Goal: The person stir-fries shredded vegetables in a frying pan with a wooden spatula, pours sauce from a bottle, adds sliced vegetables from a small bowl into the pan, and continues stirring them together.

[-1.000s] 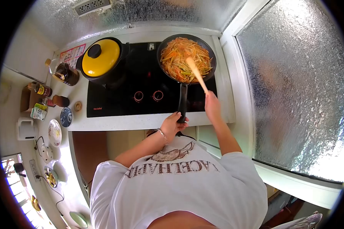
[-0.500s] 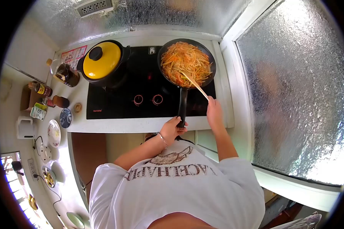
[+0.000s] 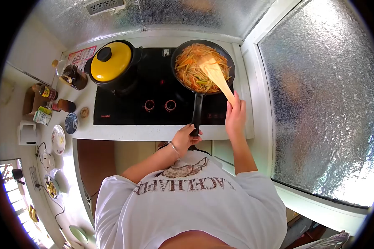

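A black frying pan (image 3: 230, 62) sits on the right side of the cooktop, full of orange and pale shredded vegetables (image 3: 191, 62). My left hand (image 3: 185, 139) is wrapped round the end of the pan's black handle (image 3: 197, 110). In my right hand (image 3: 236, 118) is a wooden spatula (image 3: 218, 76), gripped by its handle. Its flat blade lies over the shreds in the right half of the pan, face up and fully visible. Part of the spatula's handle is hidden by my fingers.
A black pot with a yellow lid (image 3: 116, 62) stands on the left of the black cooktop (image 3: 124, 112). Bottles (image 3: 72, 76), a patterned bowl (image 3: 71, 123) and a floral plate (image 3: 58, 140) line the left counter. A textured glass panel (image 3: 320, 103) rises at the right.
The spatula's blade has come up out of the shreds and turned its broad face to view. My right hand has shifted slightly up and right. My left hand keeps hold of the pan handle.
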`<state>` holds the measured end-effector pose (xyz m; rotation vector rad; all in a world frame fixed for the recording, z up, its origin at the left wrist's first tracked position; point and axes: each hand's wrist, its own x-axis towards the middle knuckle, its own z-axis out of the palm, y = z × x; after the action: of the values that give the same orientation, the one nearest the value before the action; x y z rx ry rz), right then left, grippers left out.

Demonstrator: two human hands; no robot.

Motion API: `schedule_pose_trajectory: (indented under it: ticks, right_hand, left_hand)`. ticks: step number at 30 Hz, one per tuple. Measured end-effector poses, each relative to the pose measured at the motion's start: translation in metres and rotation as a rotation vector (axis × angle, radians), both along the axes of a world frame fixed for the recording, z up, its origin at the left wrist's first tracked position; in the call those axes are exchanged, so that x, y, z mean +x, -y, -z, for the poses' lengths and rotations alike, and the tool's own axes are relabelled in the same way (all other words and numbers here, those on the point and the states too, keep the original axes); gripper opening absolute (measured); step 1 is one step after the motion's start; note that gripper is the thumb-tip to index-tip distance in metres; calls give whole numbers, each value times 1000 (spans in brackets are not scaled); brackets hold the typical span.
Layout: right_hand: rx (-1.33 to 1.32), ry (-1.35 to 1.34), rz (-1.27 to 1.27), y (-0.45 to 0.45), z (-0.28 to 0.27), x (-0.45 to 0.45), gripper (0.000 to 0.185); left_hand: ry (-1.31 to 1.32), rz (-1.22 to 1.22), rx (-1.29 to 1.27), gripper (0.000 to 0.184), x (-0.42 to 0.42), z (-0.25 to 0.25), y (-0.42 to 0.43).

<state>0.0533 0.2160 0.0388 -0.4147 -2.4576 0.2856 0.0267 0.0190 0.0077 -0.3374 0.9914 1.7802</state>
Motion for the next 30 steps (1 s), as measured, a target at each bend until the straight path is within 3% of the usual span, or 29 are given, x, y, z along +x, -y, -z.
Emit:
schedule_pose_trajectory:
  ticks: [3, 5, 7, 11, 14, 22, 24, 25, 26, 28, 30]
  right_hand:
    - [-52, 204, -31, -14, 47, 0, 45]
    - [-129, 103, -87, -24, 69, 6, 42]
    - [-211, -23, -116, -15, 49, 2, 37]
    - [-108, 220, -47, -23, 69, 7, 42]
    - [-67, 106, -88, -28, 60, 3, 43]
    - [-138, 112, -44, -25, 28, -2, 34]
    - [-347, -108, -154, -27, 23, -6, 28]
    - [-727, -81, -160, -24, 22, -4, 25]
    - [-727, -81, -159, -23, 25, -2, 25]
    - [-1572, 63, -279, -23, 36, 1, 30]
    - [-1578, 115, -270, -22, 43, 6, 31]
  left_hand:
    - [-10, -11, -7, 23, 3, 0, 1]
    - [9, -13, -13, 23, 1, 6, 0]
    - [-4, -32, -2, 23, -1, 2, -2]
    - [-11, -7, -4, 23, 3, 5, 2]
    - [-14, -8, 7, 22, 0, 4, -1]
    - [-12, 12, 15, 21, 1, 4, 1]
    - [-13, 14, 12, 21, 1, 1, 0]
    - [-17, 12, 9, 21, 1, 0, 0]
    - [-16, 13, 8, 21, 1, 0, 0]
    - [-12, 8, 25, 22, 1, 1, 0]
    - [-12, 11, 31, 21, 1, 3, 1]
